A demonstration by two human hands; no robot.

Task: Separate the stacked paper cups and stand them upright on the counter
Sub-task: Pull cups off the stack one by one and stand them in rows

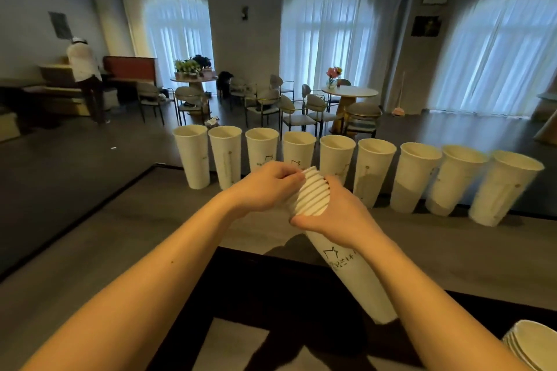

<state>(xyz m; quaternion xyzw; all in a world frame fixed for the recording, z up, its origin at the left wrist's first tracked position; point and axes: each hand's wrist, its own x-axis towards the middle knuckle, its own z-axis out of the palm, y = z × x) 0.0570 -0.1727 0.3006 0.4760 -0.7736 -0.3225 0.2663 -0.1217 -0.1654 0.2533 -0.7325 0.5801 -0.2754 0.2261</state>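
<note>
Head-worn wide view looks forward-down, close over the counter (126,238).

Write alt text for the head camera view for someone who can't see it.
Two bare hands hold a stack of paper cups over a counter: left hand pinches the top rim, right hand grips the stack. Nine separated cups stand upright in a row behind.

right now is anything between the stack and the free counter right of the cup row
Nothing visible. The left hand pinches the top rim of the stack, the right hand holds it, and the row ends short of the counter's right edge.
</note>
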